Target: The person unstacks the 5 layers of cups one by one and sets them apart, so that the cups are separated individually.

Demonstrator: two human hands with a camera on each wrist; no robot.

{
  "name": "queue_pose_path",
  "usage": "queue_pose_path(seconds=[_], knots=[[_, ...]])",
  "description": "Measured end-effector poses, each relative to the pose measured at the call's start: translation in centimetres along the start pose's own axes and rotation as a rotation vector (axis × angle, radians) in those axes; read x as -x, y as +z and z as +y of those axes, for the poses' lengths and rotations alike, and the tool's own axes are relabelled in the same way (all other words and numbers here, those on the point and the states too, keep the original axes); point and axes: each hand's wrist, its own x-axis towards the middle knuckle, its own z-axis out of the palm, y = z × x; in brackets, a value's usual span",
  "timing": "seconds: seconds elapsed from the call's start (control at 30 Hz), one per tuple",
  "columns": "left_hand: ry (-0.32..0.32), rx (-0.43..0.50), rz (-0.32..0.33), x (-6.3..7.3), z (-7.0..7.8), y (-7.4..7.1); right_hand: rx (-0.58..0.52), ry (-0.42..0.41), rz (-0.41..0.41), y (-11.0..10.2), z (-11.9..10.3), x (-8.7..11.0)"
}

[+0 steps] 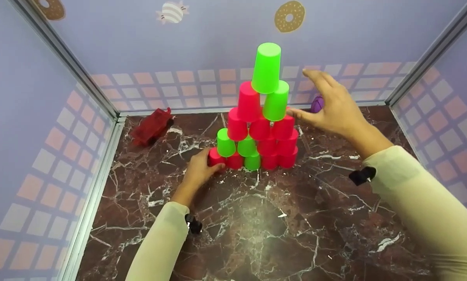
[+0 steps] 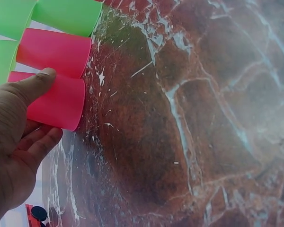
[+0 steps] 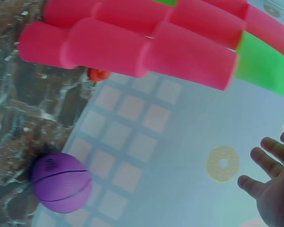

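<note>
Inverted pink and green plastic cups stand stacked in a tower on the dark marbled floor, with one green cup (image 1: 267, 68) at the very top. Just beneath it are a pink cup (image 1: 249, 102) and another green cup (image 1: 276, 102). My left hand (image 1: 197, 171) holds the pink cup (image 2: 57, 105) at the left end of the bottom row, thumb on its near side and fingers around the far side. To the right of the upper rows, my right hand (image 1: 340, 111) is raised with fingers spread and nothing in its grasp. Its thumb tip overlaps the tower's right edge in the head view.
A red toy vehicle (image 1: 152, 127) lies at the back left. Behind my right hand, a purple ball (image 3: 61, 183) with dark lines rests near the back wall. Patterned panels (image 1: 202, 39) enclose the back and both sides.
</note>
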Motion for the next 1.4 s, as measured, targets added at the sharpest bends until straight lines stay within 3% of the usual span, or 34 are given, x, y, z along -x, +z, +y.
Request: queue_pose_path(seconds=[0.23, 0.67, 1.0, 1.4], knots=[[0.020, -0.014, 0.000, 0.0, 0.2, 0.0, -0.090, -0.087, 0.079, -1.1, -2.0, -2.2], [0.028, 0.004, 0.003, 0.1, -0.2, 0.0, -0.207, -0.117, 0.110, -0.9, -5.1, -5.3], [0.028, 0.017, 0.003, 0.2, -0.1, 0.0, -0.360, -0.023, 0.073, -0.9, -6.9, -6.4], [0.018, 0.006, 0.001, 0.0, 0.1, -0.1, -0.393, 0.065, 0.059, -0.5, -7.5, -6.6]])
